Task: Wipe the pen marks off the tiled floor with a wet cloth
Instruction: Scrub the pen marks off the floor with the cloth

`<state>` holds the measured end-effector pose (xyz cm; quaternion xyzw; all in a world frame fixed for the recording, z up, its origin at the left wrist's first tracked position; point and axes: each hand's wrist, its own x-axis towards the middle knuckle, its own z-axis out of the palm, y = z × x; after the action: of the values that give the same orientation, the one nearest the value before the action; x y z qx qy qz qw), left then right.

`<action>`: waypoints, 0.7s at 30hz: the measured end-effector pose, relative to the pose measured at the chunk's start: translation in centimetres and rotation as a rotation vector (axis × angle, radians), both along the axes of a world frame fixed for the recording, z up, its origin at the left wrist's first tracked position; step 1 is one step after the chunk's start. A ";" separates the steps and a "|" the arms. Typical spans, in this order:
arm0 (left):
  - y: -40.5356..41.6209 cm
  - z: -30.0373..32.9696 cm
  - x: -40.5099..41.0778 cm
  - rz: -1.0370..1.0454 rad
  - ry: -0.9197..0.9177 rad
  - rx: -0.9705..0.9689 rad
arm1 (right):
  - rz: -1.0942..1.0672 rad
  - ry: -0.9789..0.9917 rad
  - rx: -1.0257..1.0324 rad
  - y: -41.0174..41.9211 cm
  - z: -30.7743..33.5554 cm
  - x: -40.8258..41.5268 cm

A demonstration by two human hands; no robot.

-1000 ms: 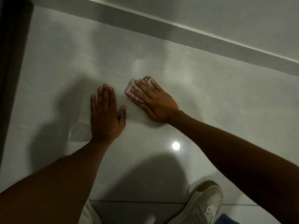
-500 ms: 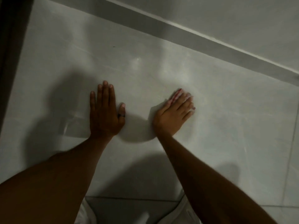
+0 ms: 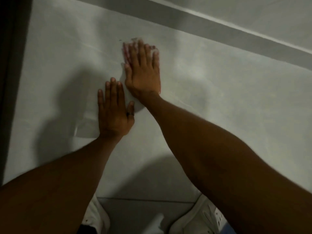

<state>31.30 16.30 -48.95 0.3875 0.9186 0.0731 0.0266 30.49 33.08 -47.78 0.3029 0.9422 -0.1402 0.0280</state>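
Note:
My right hand [image 3: 143, 71] lies flat on the pale grey tiled floor [image 3: 219, 98], fingers spread, pressing a white cloth with red stripes [image 3: 125, 54] under it; only the cloth's edges show past my fingertips and thumb, blurred by motion. A small dark pen mark [image 3: 120, 40] sits on the tile just beyond and left of the cloth. My left hand [image 3: 114, 110] rests palm down on the floor beside and below the right hand, fingers apart, holding nothing; a dark ring is on its thumb.
A grey skirting band [image 3: 236, 36] and wall run diagonally across the top right. A dark vertical edge [image 3: 11, 81] borders the left. White shoes [image 3: 202, 218] and a tile joint [image 3: 143, 199] sit at the bottom, under my forearms.
My right hand has swept the cloth from the right back to the left and farther away, ending just above my left hand. The left hand has stayed planted.

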 end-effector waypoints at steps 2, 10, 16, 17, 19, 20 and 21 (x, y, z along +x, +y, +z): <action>0.0 -0.1 -0.1 -0.019 -0.003 -0.032 | 0.234 -0.036 0.023 -0.2 0.2 1.6; 0.0 0.0 -0.4 -0.016 -0.046 0.000 | 0.279 -0.029 -0.059 -5.7 -0.1 15.0; -0.2 -0.6 -0.3 -0.013 0.006 0.059 | 0.452 -0.028 -0.023 -1.7 0.0 25.0; -0.2 -0.7 -0.2 -0.010 0.011 0.058 | 0.457 -0.031 -0.013 0.0 0.0 25.8; -0.1 -0.8 -0.1 -0.007 0.020 0.051 | 0.455 -0.047 0.020 3.3 0.1 26.6; -0.1 -0.8 -0.1 -0.009 0.020 0.041 | 0.455 -0.058 0.038 4.5 0.1 26.7; -0.1 -0.8 -0.1 -0.011 0.018 0.032 | 0.448 -0.063 0.053 5.4 0.1 26.6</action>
<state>31.25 16.21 -49.77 0.3935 0.9154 0.0843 0.0125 57.08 38.50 -47.64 0.0909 0.9880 -0.0959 0.0800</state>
